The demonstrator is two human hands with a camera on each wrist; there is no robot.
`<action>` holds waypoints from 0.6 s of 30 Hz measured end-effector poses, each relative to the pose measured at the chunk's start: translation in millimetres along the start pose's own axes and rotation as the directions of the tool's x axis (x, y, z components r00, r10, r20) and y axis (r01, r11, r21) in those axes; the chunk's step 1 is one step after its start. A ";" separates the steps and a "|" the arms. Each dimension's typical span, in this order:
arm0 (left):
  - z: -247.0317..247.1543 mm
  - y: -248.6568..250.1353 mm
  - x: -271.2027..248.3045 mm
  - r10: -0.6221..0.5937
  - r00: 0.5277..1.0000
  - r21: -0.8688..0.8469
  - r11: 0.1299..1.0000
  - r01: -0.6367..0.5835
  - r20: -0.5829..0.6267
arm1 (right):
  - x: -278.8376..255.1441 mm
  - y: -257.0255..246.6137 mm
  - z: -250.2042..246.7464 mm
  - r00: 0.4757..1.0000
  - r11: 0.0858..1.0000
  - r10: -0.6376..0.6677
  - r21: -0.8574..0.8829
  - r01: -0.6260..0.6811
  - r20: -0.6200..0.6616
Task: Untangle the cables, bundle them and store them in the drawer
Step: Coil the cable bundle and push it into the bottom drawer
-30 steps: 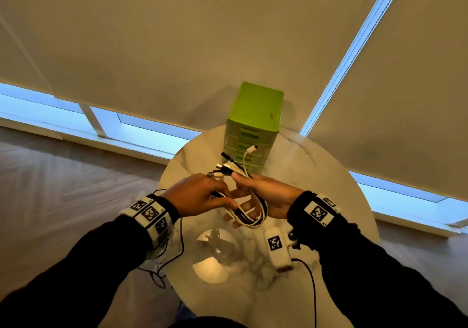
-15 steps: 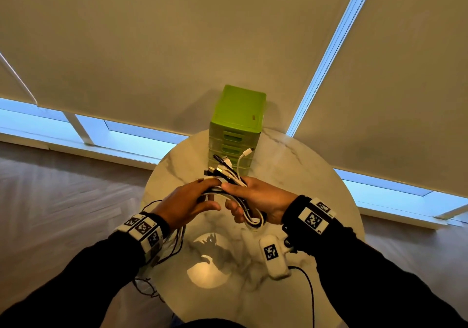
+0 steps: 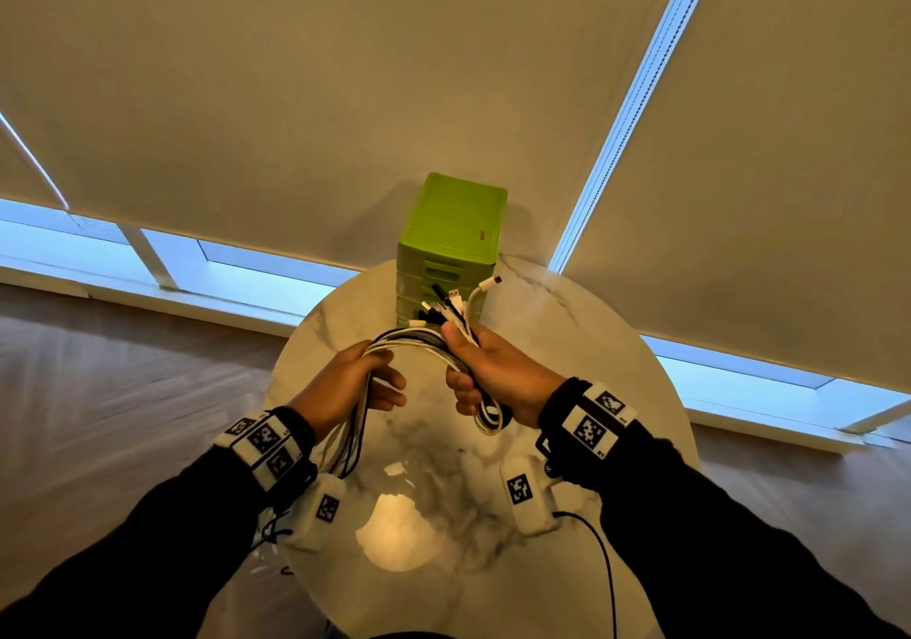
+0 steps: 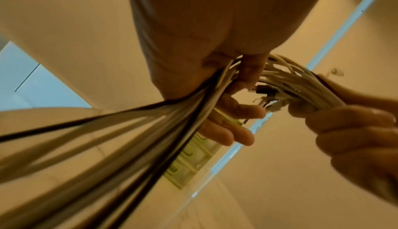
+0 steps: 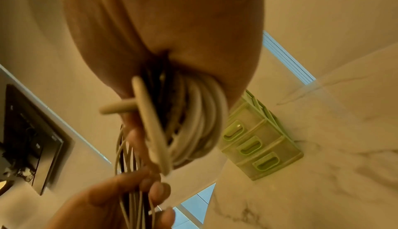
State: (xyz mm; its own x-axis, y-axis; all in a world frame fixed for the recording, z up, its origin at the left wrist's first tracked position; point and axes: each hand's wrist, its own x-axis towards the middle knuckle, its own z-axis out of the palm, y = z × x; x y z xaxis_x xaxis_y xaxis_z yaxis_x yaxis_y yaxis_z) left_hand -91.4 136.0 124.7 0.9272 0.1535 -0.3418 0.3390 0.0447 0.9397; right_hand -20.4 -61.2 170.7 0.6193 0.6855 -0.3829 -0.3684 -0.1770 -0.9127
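Both hands are held above the bench, a little apart, joined by the cables [image 3: 419,342]. Right hand [image 3: 498,372] is fisted round the looped bundle, plug ends sticking up past its thumb toward the far side and a small loop hanging under the palm. Left hand [image 3: 355,382] has the loose white and black strands running through it between thumb and forefinger, its other fingers loosely extended; the strands trail down past that wrist. Just beyond the hands, at the far edge of the round marble bench [image 3: 616,342], stands the green drawer unit [image 3: 453,224], drawers closed.
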 end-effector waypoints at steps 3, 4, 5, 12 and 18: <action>8.1 7.5 -5.7 -0.042 0.998 -0.133 0.991 0.036 -0.044 | -3.1 3.6 6.9 1.000 0.999 -0.014 -0.042 0.014 0.010; 9.8 9.8 -7.0 -0.054 0.997 -0.180 0.983 0.043 -0.057 | -3.7 4.8 8.2 1.000 0.998 -0.028 -0.058 0.028 0.014; 11.1 11.0 -7.1 -0.066 0.996 -0.222 0.974 0.050 -0.067 | -4.4 6.1 9.0 0.999 0.996 -0.047 -0.074 0.048 0.018; 26.2 27.1 -9.5 -0.096 0.992 -0.478 0.877 0.045 -0.082 | 0.9 24.6 17.2 0.980 0.964 -0.191 -0.201 0.177 -0.057; 45.1 38.1 -10.9 -0.159 0.982 -0.612 0.788 0.067 -0.098 | 13.4 51.6 18.3 0.957 0.889 -0.258 -0.422 0.180 -0.134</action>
State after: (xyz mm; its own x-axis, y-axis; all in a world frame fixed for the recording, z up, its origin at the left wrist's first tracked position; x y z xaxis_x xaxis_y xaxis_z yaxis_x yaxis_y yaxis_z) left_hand -81.4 91.6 163.7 0.8412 0.2403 -0.4843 0.2313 0.6497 0.7241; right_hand -43.8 -48.2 121.1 0.7801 0.6073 -0.1504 0.0768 -0.3316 -0.9403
